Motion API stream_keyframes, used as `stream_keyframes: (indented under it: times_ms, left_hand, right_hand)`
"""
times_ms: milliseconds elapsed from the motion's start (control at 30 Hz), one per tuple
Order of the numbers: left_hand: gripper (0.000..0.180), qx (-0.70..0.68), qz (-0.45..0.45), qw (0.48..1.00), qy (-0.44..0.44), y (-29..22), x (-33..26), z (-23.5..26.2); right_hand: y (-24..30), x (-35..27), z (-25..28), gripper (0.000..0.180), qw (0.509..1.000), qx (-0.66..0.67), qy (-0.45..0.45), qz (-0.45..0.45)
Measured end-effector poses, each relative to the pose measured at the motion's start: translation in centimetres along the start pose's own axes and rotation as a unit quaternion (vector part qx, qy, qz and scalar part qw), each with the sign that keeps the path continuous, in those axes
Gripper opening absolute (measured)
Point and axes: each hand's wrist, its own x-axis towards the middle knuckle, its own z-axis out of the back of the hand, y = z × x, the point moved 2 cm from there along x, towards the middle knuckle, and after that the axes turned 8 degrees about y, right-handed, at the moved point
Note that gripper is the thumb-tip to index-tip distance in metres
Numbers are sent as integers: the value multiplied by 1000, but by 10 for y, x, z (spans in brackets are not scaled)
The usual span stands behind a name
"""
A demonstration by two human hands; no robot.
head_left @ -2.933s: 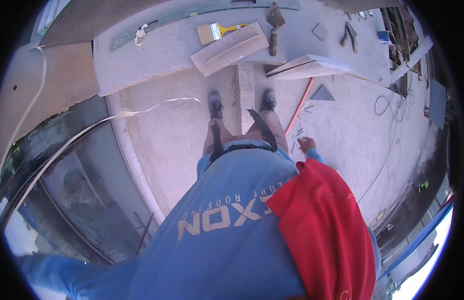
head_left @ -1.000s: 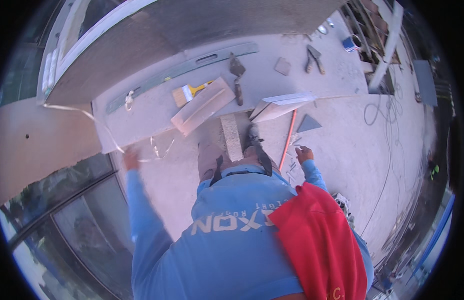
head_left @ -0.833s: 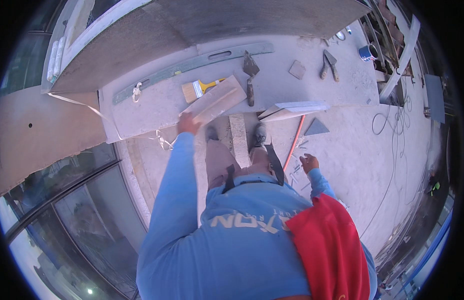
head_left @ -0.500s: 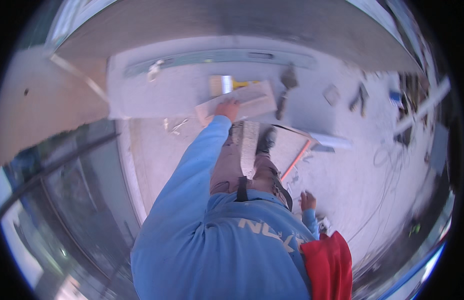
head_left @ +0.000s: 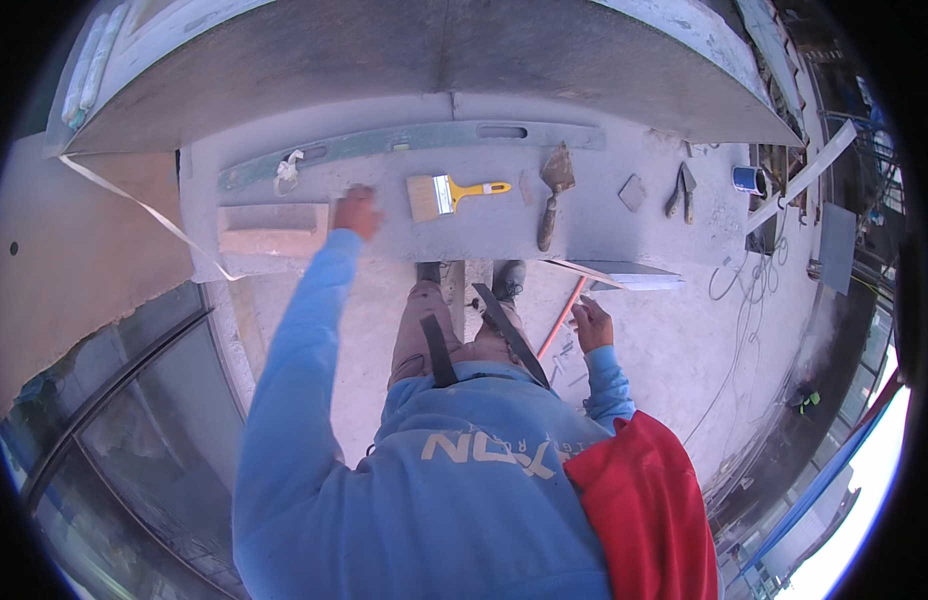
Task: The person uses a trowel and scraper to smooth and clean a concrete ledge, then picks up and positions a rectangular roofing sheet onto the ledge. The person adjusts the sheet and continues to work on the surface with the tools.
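Observation:
My left hand (head_left: 356,212), smeared by motion, is just past the right end of a flat, pinkish rectangular piece (head_left: 274,241) with a raised strip along it. That piece lies on the grey ledge (head_left: 384,240); whether my fingers touch it cannot be made out. To the hand's right is a wide paintbrush (head_left: 440,196) with a yellow handle. Held low at my right side, my right hand (head_left: 591,325) has loosely bent fingers, apart, with nothing visible in them. A pointing trowel (head_left: 555,190) lies farther right on the ledge.
Along the back of the ledge runs a long level (head_left: 434,138), with crumpled white material (head_left: 287,172) on its left part. A small grey square (head_left: 632,193), pliers (head_left: 682,192) and a blue tin (head_left: 749,180) sit rightward. An orange-red bar (head_left: 562,325) leans below; cables (head_left: 754,310) trail across the floor.
The pinkish piece, under my left hand in front of the paintbrush before, now lies farther left, and the hand is beside its end. My right hand has risen. The view has shifted.

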Motion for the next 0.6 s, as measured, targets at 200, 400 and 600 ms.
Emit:
stream_keyframes:
  times_ms: [200, 400, 600]
  left_hand:
    - [55, 38, -85, 995, -20, -146, 59, -53]
    - [36, 75, -59, 995, -3, -114, 99, -72]
    - [39, 192, 134, 971, 45, 29, 46, -15]
  right_hand:
    - [-2, -31, -8, 49, 990, -132, 27, 36]
    - [-139, -102, -7, 54, 978, -27, 27, -206]
    - [-184, -105, -22, 59, 968, -24, 25, -249]
